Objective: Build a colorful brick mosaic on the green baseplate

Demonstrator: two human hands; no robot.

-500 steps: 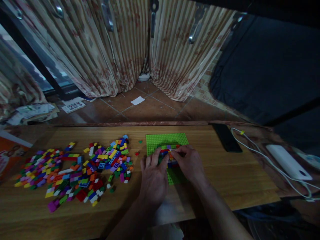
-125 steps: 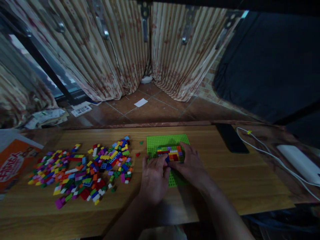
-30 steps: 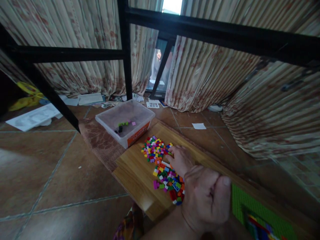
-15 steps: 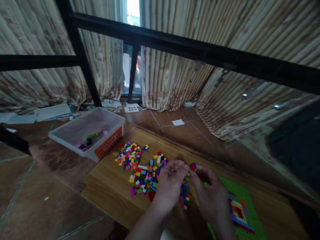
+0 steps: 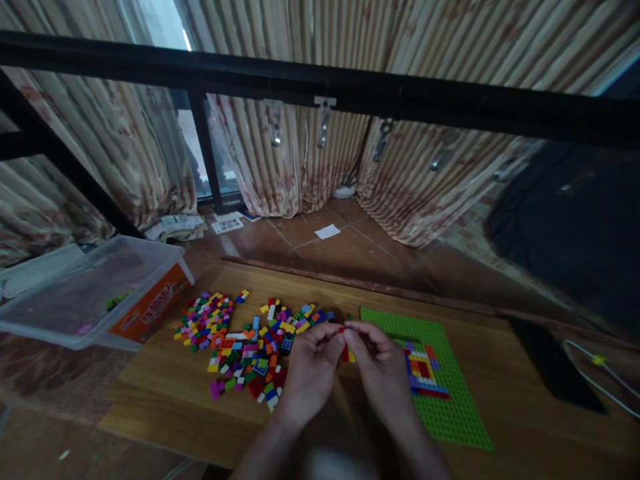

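Head view: left hand (image 5: 310, 375) and right hand (image 5: 384, 373) pinch a red brick (image 5: 342, 330) between them. Likely a joining step; next calls for careful alignment

Lime-green baseplate (image 5: 463, 408), multicoloured bricks (image 5: 261, 366), striped beige curtains (image 5: 300, 177)

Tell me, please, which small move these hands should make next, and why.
Probably the right hand should carry the small red brick to the green baseplate. The left hand and right hand meet with their fingers around this brick, and the baseplate is close beside the right hand, with a multicoloured brick build on it and bare studs around.
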